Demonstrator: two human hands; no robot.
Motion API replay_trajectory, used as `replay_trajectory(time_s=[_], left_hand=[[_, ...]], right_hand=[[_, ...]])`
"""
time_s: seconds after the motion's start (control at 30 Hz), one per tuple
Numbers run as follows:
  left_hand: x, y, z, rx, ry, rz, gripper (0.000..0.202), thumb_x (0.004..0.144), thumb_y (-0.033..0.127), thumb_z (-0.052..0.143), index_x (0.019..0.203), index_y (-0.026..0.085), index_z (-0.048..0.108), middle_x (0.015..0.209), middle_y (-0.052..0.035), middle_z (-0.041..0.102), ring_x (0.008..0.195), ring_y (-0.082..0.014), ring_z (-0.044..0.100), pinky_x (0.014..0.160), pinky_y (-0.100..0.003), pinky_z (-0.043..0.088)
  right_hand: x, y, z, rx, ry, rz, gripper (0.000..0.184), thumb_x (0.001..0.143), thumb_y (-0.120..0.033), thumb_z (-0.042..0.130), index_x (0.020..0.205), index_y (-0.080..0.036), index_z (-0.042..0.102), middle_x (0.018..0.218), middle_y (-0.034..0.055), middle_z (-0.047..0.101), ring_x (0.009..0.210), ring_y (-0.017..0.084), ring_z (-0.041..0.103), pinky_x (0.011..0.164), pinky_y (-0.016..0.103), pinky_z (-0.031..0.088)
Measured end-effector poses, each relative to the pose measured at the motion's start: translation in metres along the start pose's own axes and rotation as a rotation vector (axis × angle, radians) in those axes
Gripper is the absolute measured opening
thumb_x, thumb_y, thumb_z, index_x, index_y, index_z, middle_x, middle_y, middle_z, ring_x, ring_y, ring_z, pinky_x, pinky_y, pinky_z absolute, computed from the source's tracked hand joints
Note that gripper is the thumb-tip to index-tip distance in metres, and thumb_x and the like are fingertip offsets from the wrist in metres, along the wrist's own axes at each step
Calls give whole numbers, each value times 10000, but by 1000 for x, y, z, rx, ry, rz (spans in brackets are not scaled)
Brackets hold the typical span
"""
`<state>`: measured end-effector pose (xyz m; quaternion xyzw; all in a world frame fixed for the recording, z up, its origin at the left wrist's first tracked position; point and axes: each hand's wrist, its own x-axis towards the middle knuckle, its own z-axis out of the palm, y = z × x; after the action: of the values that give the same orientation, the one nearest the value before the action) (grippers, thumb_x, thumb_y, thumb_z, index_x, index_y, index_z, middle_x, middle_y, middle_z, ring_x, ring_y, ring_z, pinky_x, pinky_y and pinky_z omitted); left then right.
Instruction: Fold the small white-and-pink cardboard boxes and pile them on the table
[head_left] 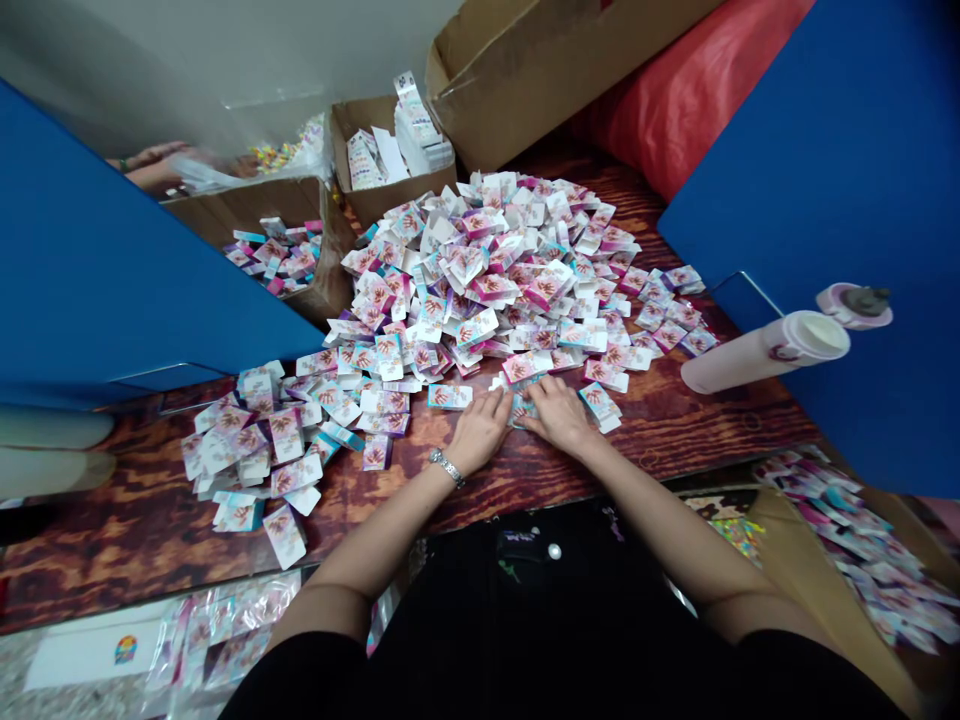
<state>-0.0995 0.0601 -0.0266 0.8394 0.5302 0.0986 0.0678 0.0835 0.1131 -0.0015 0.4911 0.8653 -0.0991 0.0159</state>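
Observation:
A big heap of small pink, white and teal printed packets (495, 270) covers the dark wooden table (660, 430). My left hand (478, 428), with a metal bracelet on its wrist, and my right hand (559, 412) meet at the heap's near edge. Both press with curled fingers on a small packet (523, 408) that lies between them on the table. A smaller pile of the same packets (259, 450) lies to the left of my hands.
Blue partitions (112, 290) (840, 180) stand left and right. Cardboard boxes (390, 150) (270, 240) with packets sit at the back, and another person's hand (150, 165) is beyond them. A pink bottle (765, 350) lies on its side at right. More packets (877, 550) fill a box at lower right.

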Motion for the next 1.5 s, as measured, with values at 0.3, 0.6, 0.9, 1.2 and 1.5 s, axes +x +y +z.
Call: replay_trajectory(time_s=[0.3, 0.6, 0.9, 1.2, 1.5], left_hand=[[0, 12, -13, 96, 12, 85, 574, 941, 302, 488, 1452, 90, 334, 1502, -202, 366, 1395, -352, 330, 1119, -559, 286], [9, 9, -40, -2, 54, 14, 619, 899, 405, 582, 1405, 118, 367, 1223, -157, 571, 1062, -274, 582, 883, -383, 504], [10, 26, -48, -12, 23, 33, 534, 896, 345, 595, 1337, 121, 393, 1215, -166, 561, 1102, -292, 551, 942, -433, 476], [-17, 29, -27, -199, 53, -57, 429, 923, 289, 521, 1311, 134, 429, 1072, -120, 664, 963, -234, 659, 801, -332, 540], [-21, 32, -31, -473, 206, -80, 458, 898, 278, 548, 1328, 194, 414, 1190, -82, 636, 976, -174, 659, 859, -293, 532]], right_hand=[[-2, 6, 6, 646, 98, 13, 93, 895, -263, 553, 948, -187, 564, 903, 39, 657, 816, 188, 610, 741, 298, 435], [-6, 17, -12, 1307, -53, -36, 424, 820, -335, 602, 1215, -189, 555, 993, 45, 664, 886, 181, 630, 784, 310, 504], [-13, 17, -20, 907, 94, 22, 224, 768, -278, 582, 979, -205, 585, 750, -29, 598, 593, 122, 506, 577, 238, 417], [-37, 7, -19, 789, 171, -56, 251, 871, -373, 596, 1063, -212, 606, 835, 3, 634, 634, 129, 563, 598, 247, 455], [-58, -7, -10, 588, 469, -277, 242, 953, -284, 496, 1065, -192, 690, 1261, 142, 588, 1147, 237, 583, 970, 407, 499]])
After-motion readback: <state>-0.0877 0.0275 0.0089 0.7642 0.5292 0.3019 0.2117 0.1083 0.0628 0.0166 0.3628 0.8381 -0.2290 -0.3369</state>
